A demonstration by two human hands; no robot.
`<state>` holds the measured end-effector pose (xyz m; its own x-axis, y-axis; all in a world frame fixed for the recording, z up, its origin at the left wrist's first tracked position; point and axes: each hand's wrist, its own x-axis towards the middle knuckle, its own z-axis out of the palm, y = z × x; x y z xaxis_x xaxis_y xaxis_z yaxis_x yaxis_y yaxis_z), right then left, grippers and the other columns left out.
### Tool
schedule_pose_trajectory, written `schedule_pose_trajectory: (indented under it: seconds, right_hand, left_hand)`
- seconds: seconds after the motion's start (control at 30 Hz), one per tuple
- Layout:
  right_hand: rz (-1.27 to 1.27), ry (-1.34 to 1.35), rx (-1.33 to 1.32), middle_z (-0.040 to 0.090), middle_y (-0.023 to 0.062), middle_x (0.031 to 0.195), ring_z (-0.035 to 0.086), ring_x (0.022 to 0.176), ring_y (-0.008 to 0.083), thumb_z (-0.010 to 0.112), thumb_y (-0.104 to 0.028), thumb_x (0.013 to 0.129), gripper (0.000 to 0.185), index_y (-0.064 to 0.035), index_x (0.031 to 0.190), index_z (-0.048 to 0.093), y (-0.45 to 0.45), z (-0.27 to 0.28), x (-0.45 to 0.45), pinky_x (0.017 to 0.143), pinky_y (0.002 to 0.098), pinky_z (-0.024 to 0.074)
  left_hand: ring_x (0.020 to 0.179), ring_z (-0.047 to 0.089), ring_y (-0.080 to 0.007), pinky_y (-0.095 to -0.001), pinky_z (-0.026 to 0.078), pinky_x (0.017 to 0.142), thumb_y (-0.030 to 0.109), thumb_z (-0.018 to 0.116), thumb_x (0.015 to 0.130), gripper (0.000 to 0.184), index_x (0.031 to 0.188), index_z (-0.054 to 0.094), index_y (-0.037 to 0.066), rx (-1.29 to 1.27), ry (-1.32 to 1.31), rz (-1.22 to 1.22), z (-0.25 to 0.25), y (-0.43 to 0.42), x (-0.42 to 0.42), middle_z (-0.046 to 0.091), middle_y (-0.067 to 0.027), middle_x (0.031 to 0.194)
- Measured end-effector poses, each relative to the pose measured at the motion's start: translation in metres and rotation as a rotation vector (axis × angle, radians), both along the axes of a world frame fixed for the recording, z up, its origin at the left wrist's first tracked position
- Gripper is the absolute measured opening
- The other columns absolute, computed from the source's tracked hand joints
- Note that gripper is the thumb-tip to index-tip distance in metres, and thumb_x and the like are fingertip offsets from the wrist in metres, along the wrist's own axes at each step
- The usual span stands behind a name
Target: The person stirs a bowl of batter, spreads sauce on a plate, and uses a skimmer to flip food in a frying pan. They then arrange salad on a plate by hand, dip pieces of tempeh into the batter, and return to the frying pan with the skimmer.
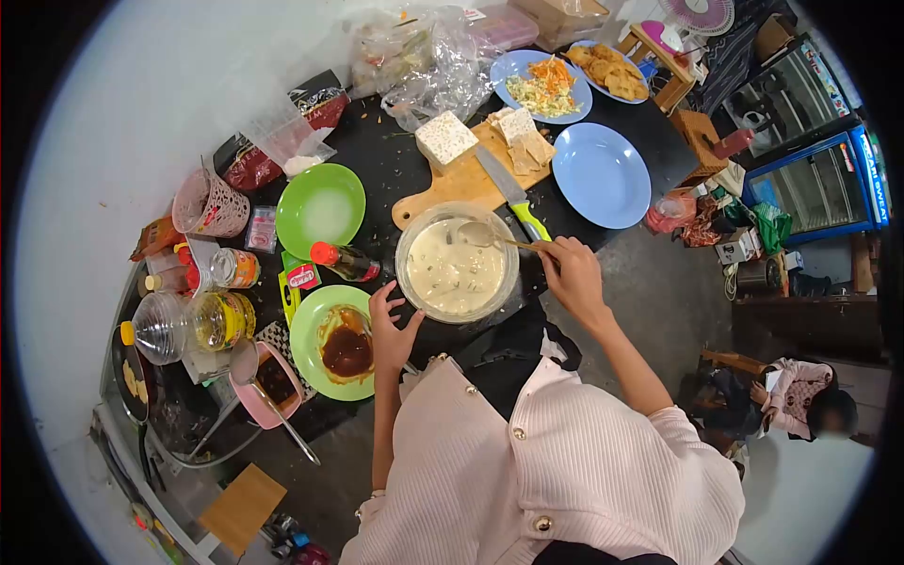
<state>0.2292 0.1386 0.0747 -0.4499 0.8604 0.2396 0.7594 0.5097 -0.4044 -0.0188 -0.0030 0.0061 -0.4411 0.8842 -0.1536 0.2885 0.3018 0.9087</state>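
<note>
My right hand (572, 273) holds the handle of a spoon (477, 234), whose bowl rests in pale batter with green bits. The batter fills a round clear bowl (457, 306) at the table's front edge. My left hand (393, 325) is beside the bowl's left side, its fingers apart. Behind the bowl, a wooden board (452, 196) bears a white speckled block (446, 139), cut slices (523, 137) and a knife with a green handle (504, 181). A green plate with dark sauce (346, 353) lies left of my left hand.
An empty blue plate (602, 176) stands right of the board, with plates of shredded vegetables (546, 91) and fried pieces (610, 72) behind. Left are a green plate (321, 209), a red-capped bottle (346, 261), jars and a pan (130, 372). A person (796, 395) sits far right.
</note>
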Motion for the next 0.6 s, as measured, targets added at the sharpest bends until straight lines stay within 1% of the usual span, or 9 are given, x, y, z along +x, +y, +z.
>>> schedule_pose_trajectory:
  seconds: [0.03,0.07,0.17,0.27,0.37,0.4,0.43,0.5,0.6]
  right_hand:
    - [-0.018,0.007,-0.031,0.055,0.0055,0.069,0.052,0.067,0.0231,0.058,-0.008,0.076,0.01,-0.0063,0.083,0.064,0.0,-0.002,0.0,0.059,0.0344,0.0381]
    - [-0.026,0.03,-0.057,0.056,0.0076,0.069,0.053,0.068,0.025,0.057,-0.009,0.077,0.011,-0.0053,0.084,0.065,0.001,-0.003,0.0,0.06,0.0364,0.0399]
    - [-0.029,0.116,-0.201,0.057,0.0092,0.07,0.054,0.07,0.0265,0.057,-0.011,0.078,0.013,-0.0057,0.086,0.065,0.007,-0.007,-0.006,0.062,0.0376,0.0418]
    - [-0.027,0.165,-0.261,0.059,0.0105,0.075,0.056,0.072,0.0283,0.057,-0.013,0.079,0.015,-0.0068,0.089,0.066,0.011,-0.016,-0.004,0.065,0.0368,0.0439]
    - [-0.024,0.219,-0.372,0.06,0.0109,0.076,0.057,0.072,0.0293,0.057,-0.014,0.078,0.015,-0.0065,0.089,0.066,0.008,-0.012,-0.007,0.064,0.0371,0.0443]
    - [-0.007,0.223,-0.391,0.06,0.0112,0.077,0.057,0.071,0.03,0.058,-0.014,0.078,0.016,-0.0064,0.09,0.066,0.006,-0.008,-0.009,0.064,0.0374,0.0446]
    - [0.027,0.215,-0.347,0.06,0.0112,0.075,0.057,0.071,0.0293,0.058,-0.013,0.078,0.015,-0.0061,0.089,0.066,0.004,-0.008,-0.011,0.064,0.0369,0.0443]
    - [0.11,0.187,-0.31,0.058,0.0103,0.073,0.055,0.071,0.028,0.058,-0.011,0.077,0.014,-0.0057,0.088,0.065,-0.001,-0.003,-0.018,0.064,0.0361,0.0433]
    - [0.23,0.151,-0.206,0.057,0.0094,0.07,0.053,0.069,0.0268,0.058,-0.009,0.076,0.013,-0.0056,0.087,0.065,-0.005,0.003,-0.027,0.063,0.0362,0.0419]
  left_hand:
    - [0.1,0.051,-0.022,-0.0354,0.044,0.081,0.012,0.07,0.069,0.065,0.125,0.038,0.007,0.003,0.004,0.0,0.0,0.0,0.0,0.037,-0.0113,0.121]
    - [0.1,0.051,-0.022,-0.0353,0.044,0.081,0.012,0.071,0.069,0.065,0.125,0.038,0.007,-0.001,-0.008,-0.002,0.0,0.0,0.0,0.037,-0.0114,0.121]
    - [0.1,0.051,-0.022,-0.0354,0.044,0.081,0.012,0.07,0.069,0.065,0.125,0.038,0.006,-0.016,0.029,-0.026,0.002,0.002,-0.002,0.037,-0.0116,0.122]
    - [0.1,0.051,-0.0219,-0.0356,0.044,0.081,0.013,0.07,0.07,0.064,0.125,0.038,0.006,-0.016,0.019,-0.019,0.002,0.001,-0.001,0.037,-0.0119,0.122]
    - [0.101,0.051,-0.0197,-0.0338,0.043,0.08,0.008,0.07,0.07,0.064,0.125,0.038,0.006,-0.014,0.027,-0.005,0.003,0.001,0.001,0.041,-0.0088,0.12]
    - [0.1,0.051,-0.0195,-0.0336,0.043,0.08,0.009,0.07,0.07,0.064,0.125,0.038,0.006,-0.021,0.031,-0.007,0.004,0.001,0.001,0.041,-0.0086,0.12]
    - [0.1,0.051,-0.0196,-0.0334,0.043,0.08,0.009,0.07,0.069,0.064,0.125,0.039,0.007,-0.013,0.015,-0.004,0.004,0.001,0.001,0.041,-0.0086,0.119]
    - [0.099,0.051,-0.0219,-0.0359,0.044,0.081,0.013,0.07,0.069,0.063,0.124,0.039,0.007,-0.01,0.014,-0.015,0.005,0.001,0.0,0.037,-0.0116,0.121]
    - [0.099,0.051,-0.0219,-0.0358,0.044,0.081,0.012,0.07,0.069,0.063,0.124,0.039,0.007,-0.009,0.013,-0.017,0.004,0.002,-0.001,0.037,-0.0114,0.12]
